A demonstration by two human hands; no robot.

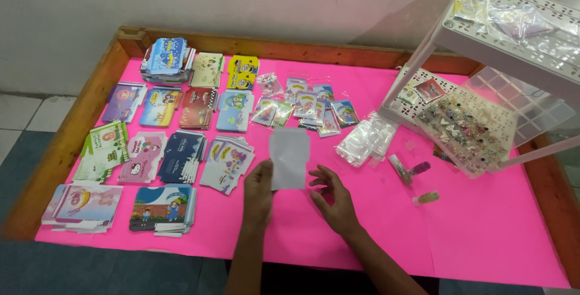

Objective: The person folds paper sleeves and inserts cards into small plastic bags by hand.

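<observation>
Two hands apart, left hand (258, 193) pinching flimsy white bag (289, 158) by bottom edge, right hand (334, 200) open, probably slippery, best gripped at corners.

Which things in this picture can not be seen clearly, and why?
- Head view: what the clear pouch in the left hand contains; it looks whitish and blurred.
- Small pieces in the clear organiser box: too small.
- White rack: cut off by the right edge.
- Right hand grip: fingers curled, apparently holding nothing.
</observation>
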